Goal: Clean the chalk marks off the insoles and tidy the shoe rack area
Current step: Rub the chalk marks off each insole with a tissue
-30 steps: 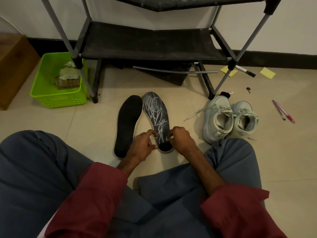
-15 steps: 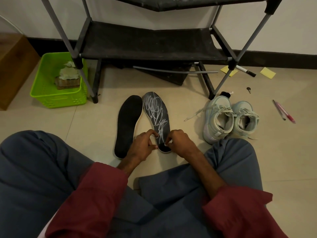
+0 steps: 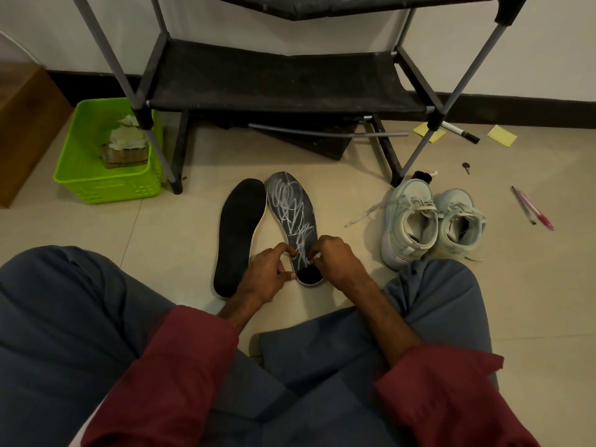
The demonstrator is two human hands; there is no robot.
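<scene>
Left hand (image 3: 267,276) and right hand (image 3: 336,260) each hold in their grip a heel edge of the chalk-marked insole (image 3: 292,214) on the floor (image 3: 161,227).

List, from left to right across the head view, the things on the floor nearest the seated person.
In order: wooden box → green basket → plain black insole → chalk-marked insole → pair of pale sneakers → pink pens.
</scene>
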